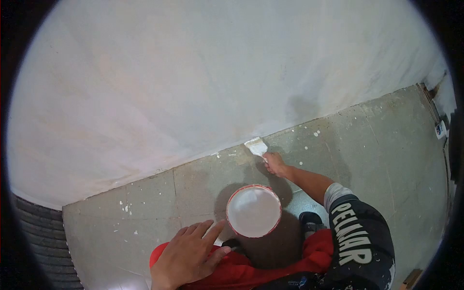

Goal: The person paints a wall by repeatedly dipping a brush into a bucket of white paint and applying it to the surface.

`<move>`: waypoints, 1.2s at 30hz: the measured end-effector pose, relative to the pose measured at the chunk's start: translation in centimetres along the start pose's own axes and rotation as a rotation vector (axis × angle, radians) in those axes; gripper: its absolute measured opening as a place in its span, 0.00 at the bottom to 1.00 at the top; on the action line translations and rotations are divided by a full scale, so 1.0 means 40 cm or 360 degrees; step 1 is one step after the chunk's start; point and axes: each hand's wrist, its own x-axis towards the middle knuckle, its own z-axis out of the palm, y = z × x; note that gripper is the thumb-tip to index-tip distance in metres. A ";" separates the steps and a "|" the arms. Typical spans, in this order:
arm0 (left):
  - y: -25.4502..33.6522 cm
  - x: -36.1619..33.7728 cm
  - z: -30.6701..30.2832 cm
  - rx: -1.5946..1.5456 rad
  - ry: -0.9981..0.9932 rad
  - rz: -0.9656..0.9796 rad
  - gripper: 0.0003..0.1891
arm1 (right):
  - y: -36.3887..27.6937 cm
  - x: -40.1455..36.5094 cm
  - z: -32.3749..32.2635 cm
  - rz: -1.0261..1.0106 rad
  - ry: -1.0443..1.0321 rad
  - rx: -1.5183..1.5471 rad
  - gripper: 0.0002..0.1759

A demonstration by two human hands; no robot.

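My right hand [274,164] is closed around the handle of a paintbrush [256,146]. The brush is coated in white, and its bristle end is at the foot of the pale wall [193,72], where wall and floor meet. My left hand [192,253] holds nothing; its fingers are spread above my red-clothed knee. Between my legs stands a round bucket [279,220] with a red rim, containing white paint [253,211]. The left hand is just left of the bucket, apart from it.
White drips spot the grey tiled floor [193,188]. Dark ribbed material [43,241] lies at the lower left. A small white container [440,129] stands at the far right, near the wall's corner. My shoe [311,220] is right of the bucket.
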 end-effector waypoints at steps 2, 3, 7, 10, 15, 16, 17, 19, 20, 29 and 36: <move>-0.001 -0.001 0.004 -0.0047 0.0075 0.0078 0.28 | -0.001 0.001 0.003 -0.0024 0.0029 -0.0015 0.13; 0.000 -0.001 0.003 -0.0050 0.0078 0.0076 0.28 | 0.002 0.006 0.003 -0.0043 0.0058 -0.0030 0.13; 0.000 -0.004 0.004 -0.0032 0.0115 0.0100 0.28 | -0.005 0.027 0.014 -0.0091 0.0159 -0.0116 0.14; 0.006 -0.006 -0.005 -0.0018 0.0063 0.0067 0.29 | 0.019 0.072 0.016 -0.0066 0.0197 -0.0144 0.14; 0.010 -0.014 -0.003 -0.0014 0.0023 0.0016 0.30 | 0.044 0.037 0.051 -0.1160 0.0663 -0.0570 0.18; 0.011 -0.013 -0.004 -0.0016 0.0021 0.0017 0.30 | 0.041 0.024 0.059 -0.1156 0.0659 -0.0576 0.18; 0.011 -0.013 -0.005 -0.0016 0.0019 0.0020 0.30 | 0.037 0.011 0.067 -0.1210 0.0660 -0.0517 0.19; 0.011 -0.013 -0.005 -0.0017 0.0019 0.0031 0.30 | 0.043 0.011 0.066 -0.1268 0.0667 -0.0452 0.20; 0.012 -0.012 -0.007 -0.0017 0.0020 0.0039 0.30 | 0.044 0.010 0.063 -0.1285 0.0694 -0.0578 0.20; 0.010 -0.021 -0.003 -0.0084 0.0039 0.0053 0.31 | 0.022 0.050 0.053 -0.0311 0.0539 -0.0385 0.20; 0.009 -0.017 0.000 -0.0082 0.0028 0.0069 0.30 | -0.076 -0.039 0.152 -0.1041 0.0766 -0.0272 0.15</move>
